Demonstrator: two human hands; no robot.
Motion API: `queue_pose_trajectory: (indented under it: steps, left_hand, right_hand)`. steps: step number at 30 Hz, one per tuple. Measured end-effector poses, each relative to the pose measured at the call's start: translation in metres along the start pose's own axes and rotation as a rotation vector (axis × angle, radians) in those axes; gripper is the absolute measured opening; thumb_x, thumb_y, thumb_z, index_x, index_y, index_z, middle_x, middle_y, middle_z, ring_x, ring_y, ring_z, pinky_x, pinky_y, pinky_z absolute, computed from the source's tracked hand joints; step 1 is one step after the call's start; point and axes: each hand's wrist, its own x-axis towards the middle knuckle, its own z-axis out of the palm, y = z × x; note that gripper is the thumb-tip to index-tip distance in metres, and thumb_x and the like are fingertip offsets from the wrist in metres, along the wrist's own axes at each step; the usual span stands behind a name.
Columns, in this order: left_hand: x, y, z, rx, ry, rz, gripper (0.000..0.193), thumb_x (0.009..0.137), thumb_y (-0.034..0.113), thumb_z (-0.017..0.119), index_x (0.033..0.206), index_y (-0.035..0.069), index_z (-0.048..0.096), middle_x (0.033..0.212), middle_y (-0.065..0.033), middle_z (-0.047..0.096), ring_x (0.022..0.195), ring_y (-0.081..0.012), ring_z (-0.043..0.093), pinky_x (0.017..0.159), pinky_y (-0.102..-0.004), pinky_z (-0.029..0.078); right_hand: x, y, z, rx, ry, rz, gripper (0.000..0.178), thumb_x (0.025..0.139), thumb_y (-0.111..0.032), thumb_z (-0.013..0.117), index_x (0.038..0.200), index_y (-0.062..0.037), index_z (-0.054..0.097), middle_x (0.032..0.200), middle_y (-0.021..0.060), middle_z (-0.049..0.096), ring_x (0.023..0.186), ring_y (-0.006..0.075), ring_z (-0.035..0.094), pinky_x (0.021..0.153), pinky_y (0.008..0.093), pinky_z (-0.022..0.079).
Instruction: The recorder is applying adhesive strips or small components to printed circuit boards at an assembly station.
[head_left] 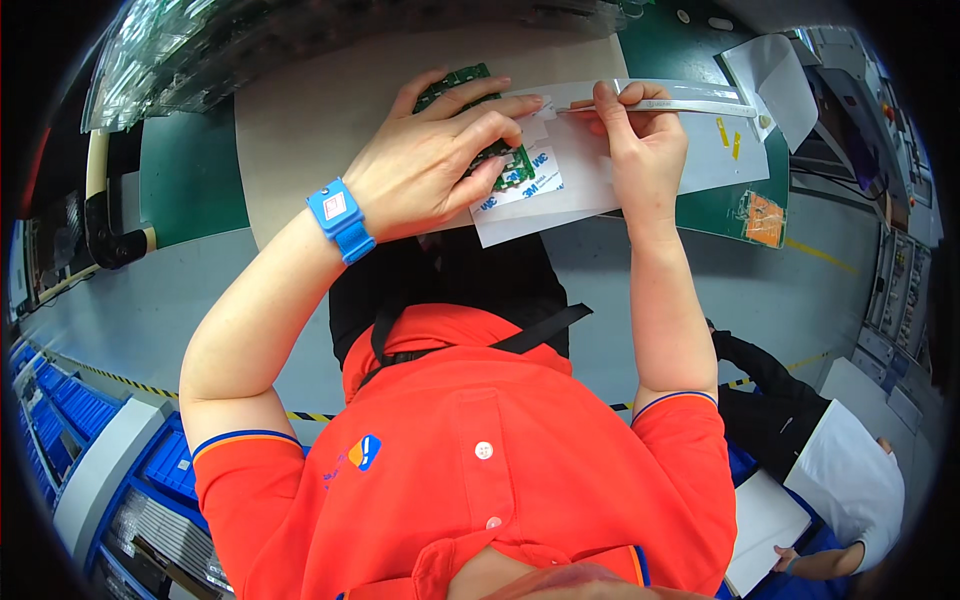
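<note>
My left hand, with a blue wrist strap on its wrist, lies over a green circuit board and holds it down; much of the board is hidden under the fingers. Beneath the board, a white adhesive sheet with blue print sticks out on the right. In my right hand are slim silver tweezers, held nearly level. Their tips point left, close to the left fingertips and a small pale piece at the sheet's upper edge. Whether they grip anything is too small to tell.
White backing sheets spread over brown paper on the green table. Small yellow strips lie at right, near an orange label. Clear plastic trays pile up at upper left. Behind me, a person handles a white panel.
</note>
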Motion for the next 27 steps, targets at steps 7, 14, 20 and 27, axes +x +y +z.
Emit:
queue_pose_trajectory:
  steps: [7, 14, 20, 27]
  left_hand:
    - [-0.001, -0.001, 0.000, -0.009, 0.000, 0.003, 0.018, 0.090, 0.021, 0.053, 0.106, 0.013, 0.054, 0.142, 0.0001, 0.051, 0.135, -0.0239, 0.041, 0.113, -0.0499, 0.020]
    - [0.000, -0.001, -0.001, -0.001, -0.010, 0.001, 0.019, 0.089, 0.021, 0.053, 0.107, 0.013, 0.054, 0.141, 0.0002, 0.051, 0.136, -0.0237, 0.040, 0.114, -0.0498, 0.019]
    - [0.000, 0.000, -0.001, -0.005, -0.002, -0.008, 0.019, 0.090, 0.022, 0.052, 0.107, 0.013, 0.055, 0.140, -0.0001, 0.052, 0.136, -0.0237, 0.040, 0.114, -0.0499, 0.020]
    - [-0.002, -0.003, -0.019, -0.148, 0.092, 0.071, 0.025, 0.093, 0.012, 0.055, 0.117, 0.012, 0.053, 0.141, -0.0085, 0.049, 0.135, -0.0332, 0.038, 0.111, -0.0497, 0.025]
  right_hand:
    - [0.000, 0.001, 0.001, 0.010, -0.002, -0.016, 0.023, 0.089, -0.019, 0.072, 0.089, -0.0050, 0.054, 0.078, 0.0052, 0.066, 0.073, 0.0087, 0.061, 0.068, 0.0197, 0.045]
    - [0.001, 0.004, 0.002, 0.009, -0.018, -0.004, 0.022, 0.090, -0.017, 0.071, 0.090, -0.0045, 0.053, 0.082, 0.0056, 0.067, 0.076, 0.0097, 0.063, 0.070, 0.0195, 0.046]
    - [-0.006, 0.001, 0.001, -0.017, -0.036, -0.133, 0.020, 0.089, -0.013, 0.071, 0.089, -0.0051, 0.052, 0.080, 0.0048, 0.065, 0.075, 0.0102, 0.063, 0.070, 0.0194, 0.047]
    - [-0.011, -0.022, -0.001, 0.270, -0.005, -0.130, 0.022, 0.090, -0.011, 0.069, 0.091, -0.0054, 0.048, 0.081, 0.0109, 0.069, 0.074, 0.0128, 0.067, 0.064, 0.0216, 0.050]
